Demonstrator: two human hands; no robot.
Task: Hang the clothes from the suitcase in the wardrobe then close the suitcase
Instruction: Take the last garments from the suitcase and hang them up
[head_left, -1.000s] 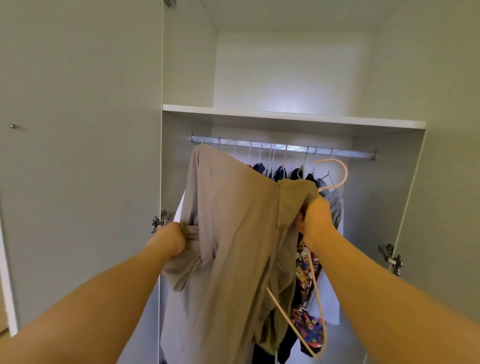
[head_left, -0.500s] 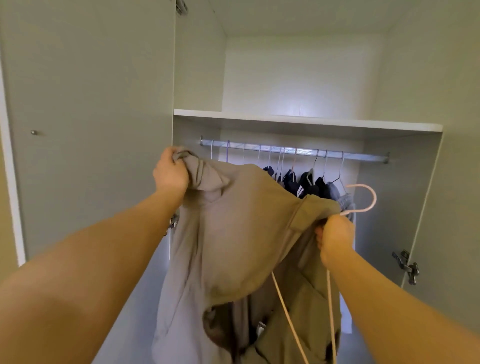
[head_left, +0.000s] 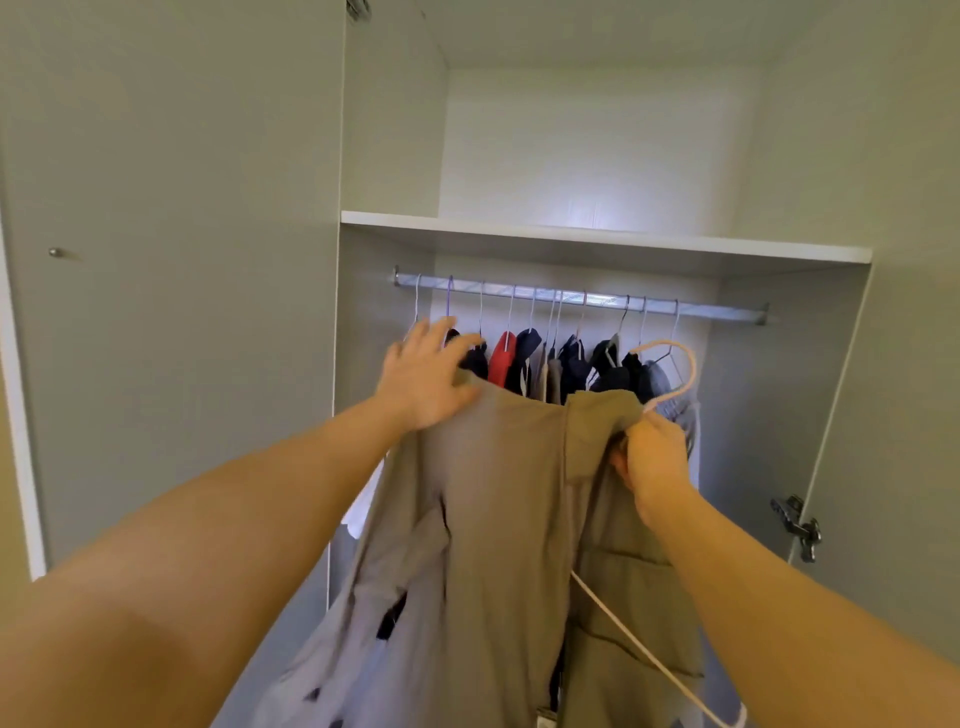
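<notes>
Your right grip (head_left: 657, 462) is clamping, fingers curled, on the collar end of the soft khaki-grey cloth shirt (head_left: 498, 493) together with the neck of the thin pale-pink hanger (head_left: 693, 370). Your left grip (head_left: 426, 374) is lying apart, fingers spread flat against the shirt's top edge, at ten o'clock from the right one. The shirt is hanging in front of the open pale-grey wardrobe (head_left: 597, 236), with the silver metal rail (head_left: 597, 300) at twelve o'clock above it, and the hanger is not yet hooked on. The shirt is looking light and limp, so it is likely to be slipping off a smooth hanger; taking hold at the shoulder seams and the hanger's neck is looking safest. The cloth is hiding most of the hanger, so I cannot tell whether either shoulder is seated. The hem is running out of view at six o'clock, and the suitcase is not showing.
</notes>
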